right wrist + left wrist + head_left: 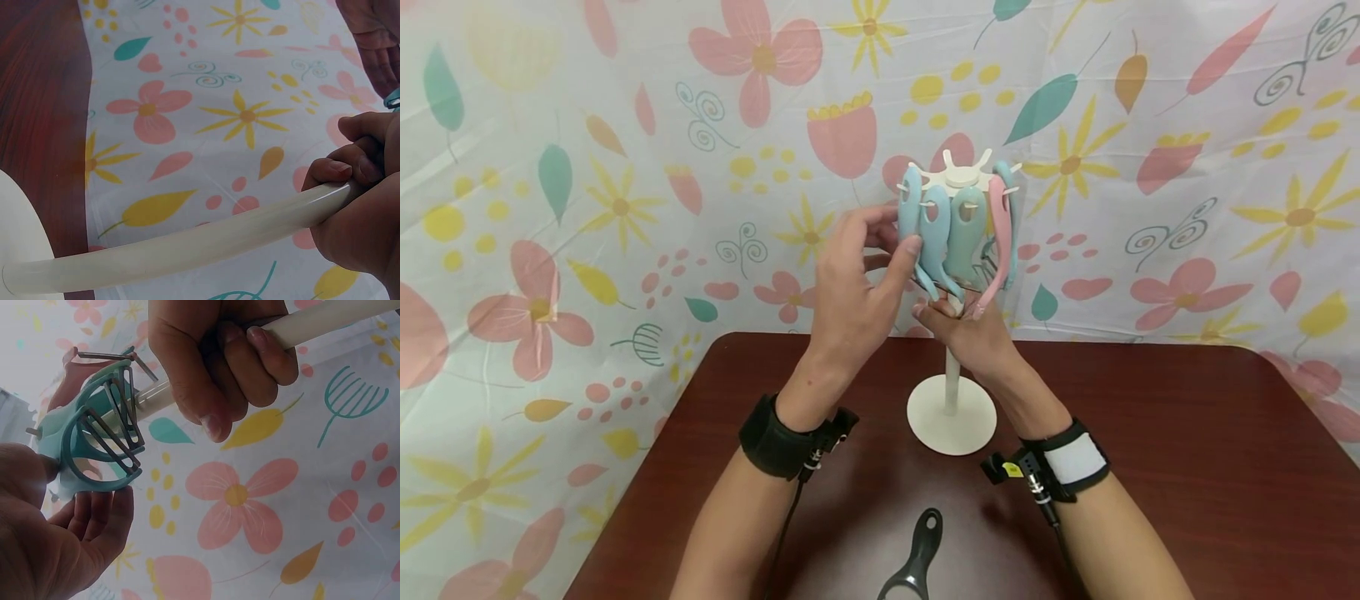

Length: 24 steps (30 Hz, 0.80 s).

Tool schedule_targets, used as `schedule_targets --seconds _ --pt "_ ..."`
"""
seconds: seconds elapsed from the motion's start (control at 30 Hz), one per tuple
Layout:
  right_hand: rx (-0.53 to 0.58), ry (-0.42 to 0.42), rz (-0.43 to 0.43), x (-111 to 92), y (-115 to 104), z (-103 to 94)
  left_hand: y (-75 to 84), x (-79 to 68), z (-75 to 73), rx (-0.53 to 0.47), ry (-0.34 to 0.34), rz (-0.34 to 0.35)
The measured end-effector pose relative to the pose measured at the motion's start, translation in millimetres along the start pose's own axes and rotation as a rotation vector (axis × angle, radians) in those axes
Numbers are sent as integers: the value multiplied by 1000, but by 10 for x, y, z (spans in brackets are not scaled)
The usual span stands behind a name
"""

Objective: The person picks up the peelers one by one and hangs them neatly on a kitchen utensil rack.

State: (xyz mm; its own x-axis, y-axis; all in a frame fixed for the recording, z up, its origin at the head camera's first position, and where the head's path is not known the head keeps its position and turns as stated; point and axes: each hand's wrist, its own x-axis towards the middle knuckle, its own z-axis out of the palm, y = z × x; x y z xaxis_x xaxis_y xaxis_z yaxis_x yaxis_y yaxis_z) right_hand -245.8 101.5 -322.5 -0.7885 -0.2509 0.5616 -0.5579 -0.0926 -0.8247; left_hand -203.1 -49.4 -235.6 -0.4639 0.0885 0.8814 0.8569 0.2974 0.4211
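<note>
A white rotating-style stand (952,392) has a round base and a crown of pegs. Several Y-shaped peelers hang around the crown: light blue, a green one (967,229) and a pink one (1001,218). My left hand (857,279) pinches the leftmost blue peeler (909,204), thumb in front and fingers behind. Metal blades (112,440) show at the peelers' lower ends in the left wrist view. Just below them, my right hand (977,333) grips the white pole (187,253), fingers curled round it in both wrist views.
A peeler with a black handle (923,542) lies on the dark brown table (1187,467) near the front, its lower end cut off by the frame. Behind the table hangs a flower-patterned cloth (662,192). Each wrist wears a black band with a camera and cable.
</note>
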Motion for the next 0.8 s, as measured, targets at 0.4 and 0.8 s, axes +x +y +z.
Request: schedule_targets --seconds 0.4,0.8 --pt "-50 24 22 -26 -26 8 -35 -32 16 -15 -50 -3" --pt "-65 28 21 -40 -25 -8 -57 -51 26 -16 -52 21"
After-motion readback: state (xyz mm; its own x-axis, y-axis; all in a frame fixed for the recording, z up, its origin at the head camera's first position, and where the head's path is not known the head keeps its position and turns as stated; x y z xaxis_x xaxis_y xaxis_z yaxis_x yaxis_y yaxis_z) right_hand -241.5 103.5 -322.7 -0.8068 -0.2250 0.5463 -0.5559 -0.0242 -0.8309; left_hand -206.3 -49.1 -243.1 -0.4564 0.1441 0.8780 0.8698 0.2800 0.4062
